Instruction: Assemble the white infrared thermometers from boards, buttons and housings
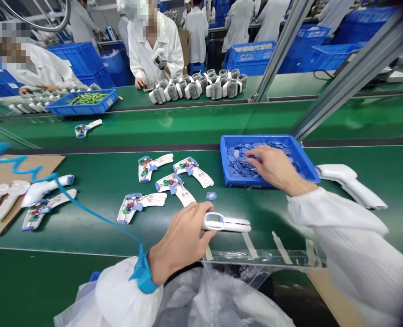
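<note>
My left hand [182, 238] is closed around a white thermometer shell [226, 222] with a small display, lying on the green bench near its front edge. My right hand [272, 168] reaches into a blue tray [303, 159] of small blue parts, fingers bent down among them; what they hold I cannot make out. Several open thermometer halves with wiring [174, 181] lie on the bench ahead of my left hand. A single small blue part [211, 195] lies loose beside them.
A finished white thermometer [349, 184] lies right of the tray. Cardboard [7, 172] with more shells sits at left, crossed by a blue coiled cord [27, 170]. Across the conveyor, people in white coats work beside a blue bin [83, 102] and rows of grey-white cuffs [197, 86].
</note>
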A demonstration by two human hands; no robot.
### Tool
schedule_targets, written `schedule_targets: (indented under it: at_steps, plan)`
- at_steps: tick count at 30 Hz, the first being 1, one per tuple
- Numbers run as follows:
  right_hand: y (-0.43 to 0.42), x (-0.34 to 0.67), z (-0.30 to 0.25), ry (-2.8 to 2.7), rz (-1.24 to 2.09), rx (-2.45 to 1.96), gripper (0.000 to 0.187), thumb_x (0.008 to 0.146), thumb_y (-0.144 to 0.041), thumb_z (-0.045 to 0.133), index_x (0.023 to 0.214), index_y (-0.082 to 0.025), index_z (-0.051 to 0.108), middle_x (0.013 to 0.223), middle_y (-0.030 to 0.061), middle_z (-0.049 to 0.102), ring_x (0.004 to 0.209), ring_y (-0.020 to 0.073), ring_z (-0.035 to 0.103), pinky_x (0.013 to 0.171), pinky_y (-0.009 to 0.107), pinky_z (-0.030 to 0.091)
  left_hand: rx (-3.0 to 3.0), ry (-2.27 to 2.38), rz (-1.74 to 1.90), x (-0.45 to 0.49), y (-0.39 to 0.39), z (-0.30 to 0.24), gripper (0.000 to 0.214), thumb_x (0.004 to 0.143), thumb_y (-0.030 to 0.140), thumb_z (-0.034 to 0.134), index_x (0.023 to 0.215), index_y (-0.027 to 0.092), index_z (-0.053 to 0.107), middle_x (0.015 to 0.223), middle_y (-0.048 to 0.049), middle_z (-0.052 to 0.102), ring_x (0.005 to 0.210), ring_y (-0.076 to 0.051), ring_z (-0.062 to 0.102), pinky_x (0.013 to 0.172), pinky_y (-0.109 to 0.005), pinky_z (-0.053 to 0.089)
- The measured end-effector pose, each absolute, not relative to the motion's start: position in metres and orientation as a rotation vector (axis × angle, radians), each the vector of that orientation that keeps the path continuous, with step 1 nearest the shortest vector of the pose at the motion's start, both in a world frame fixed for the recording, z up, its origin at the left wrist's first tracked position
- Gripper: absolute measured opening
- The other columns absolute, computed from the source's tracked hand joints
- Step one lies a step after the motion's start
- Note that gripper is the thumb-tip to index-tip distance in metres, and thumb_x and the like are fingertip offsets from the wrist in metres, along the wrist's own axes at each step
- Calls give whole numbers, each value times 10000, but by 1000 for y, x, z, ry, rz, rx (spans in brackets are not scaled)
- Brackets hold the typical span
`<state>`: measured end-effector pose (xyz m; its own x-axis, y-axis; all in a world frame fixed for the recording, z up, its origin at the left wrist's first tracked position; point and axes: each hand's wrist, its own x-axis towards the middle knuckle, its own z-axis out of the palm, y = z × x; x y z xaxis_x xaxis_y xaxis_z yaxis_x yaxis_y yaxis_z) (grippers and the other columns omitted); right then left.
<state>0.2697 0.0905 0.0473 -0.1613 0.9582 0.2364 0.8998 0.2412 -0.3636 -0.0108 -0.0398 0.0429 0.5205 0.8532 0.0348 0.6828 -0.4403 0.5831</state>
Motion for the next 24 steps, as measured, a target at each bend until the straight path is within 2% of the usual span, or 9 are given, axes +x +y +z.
schedule_targets:
  at_steps: [3, 6, 8, 10, 12, 15, 18, 21, 24]
  plan:
    - [128, 275, 34, -2221, 288, -1655, 107, 761, -73, 737, 833, -144, 773, 917, 110, 756, 787, 210, 676, 733, 307, 474, 2695, 1178, 224, 11, -36, 40, 237, 947, 86, 574, 1176, 137, 606, 1073, -121, 706, 1009, -299, 645, 846, -421, 501]
    - [134, 274, 36, -2233, 317, -1627, 144, 801, -50, 670, 720, -153, 731, 834, 95, 726, 698, 166, 642, 684, 289, 458, 2819, 1112, 22, 28, -30, 40, 132, 948, 61, 530, 994, 105, 646, 936, -142, 705, 908, -302, 651, 776, -416, 494]
    - [122, 275, 47, -2184, 302, -1605, 182, 877, -82, 598, 826, -153, 758, 913, 109, 733, 751, 173, 660, 722, 301, 475, 2636, 1218, 144, 26, -25, 44, 91, 954, 148, 602, 1024, 112, 647, 989, -144, 710, 930, -304, 654, 799, -415, 492]
    - [100, 274, 59, -2082, 318, -1582, 205, 929, -147, 583, 976, -157, 782, 990, 117, 746, 827, 207, 690, 778, 333, 509, 2285, 1305, 370, 18, -20, 50, 196, 969, 285, 652, 1107, 148, 638, 1008, -106, 714, 914, -279, 654, 783, -384, 481]
    - [72, 267, 67, -1959, 370, -1560, 223, 964, -258, 607, 1057, -176, 792, 993, 100, 768, 821, 222, 715, 774, 353, 551, 1876, 1276, 575, 13, -16, 54, 266, 1011, 412, 602, 1136, 178, 634, 978, -68, 716, 856, -229, 647, 729, -331, 457]
    - [27, 242, 68, -1692, 501, -1534, 289, 963, -429, 658, 1073, -210, 810, 902, 57, 793, 706, 204, 726, 689, 340, 597, 1417, 1106, 750, 19, -12, 53, 409, 1043, 537, 501, 1052, 155, 649, 940, -70, 718, 783, -174, 623, 674, -282, 433]
    - [-5, 217, 62, -1483, 609, -1460, 302, 924, -466, 708, 1072, -229, 822, 895, 43, 804, 711, 202, 737, 716, 343, 620, 1173, 1017, 833, 30, -10, 46, 475, 997, 589, 569, 1088, 130, 654, 925, -84, 709, 742, -156, 614, 654, -264, 444]
    - [-19, 208, 61, -1510, 667, -1420, 304, 952, -450, 666, 1071, -215, 818, 1002, 55, 807, 789, 206, 758, 781, 342, 627, 1116, 984, 841, 33, -12, 42, 508, 953, 596, 645, 1118, 116, 663, 885, -77, 690, 734, -150, 613, 651, -254, 445]
    - [-22, 212, 67, -1565, 764, -1430, 299, 963, -445, 648, 1088, -221, 801, 970, 37, 807, 810, 205, 761, 777, 325, 626, 1117, 979, 807, 27, -14, 44, 537, 932, 619, 665, 1125, 118, 675, 880, -76, 687, 745, -150, 609, 657, -253, 444]
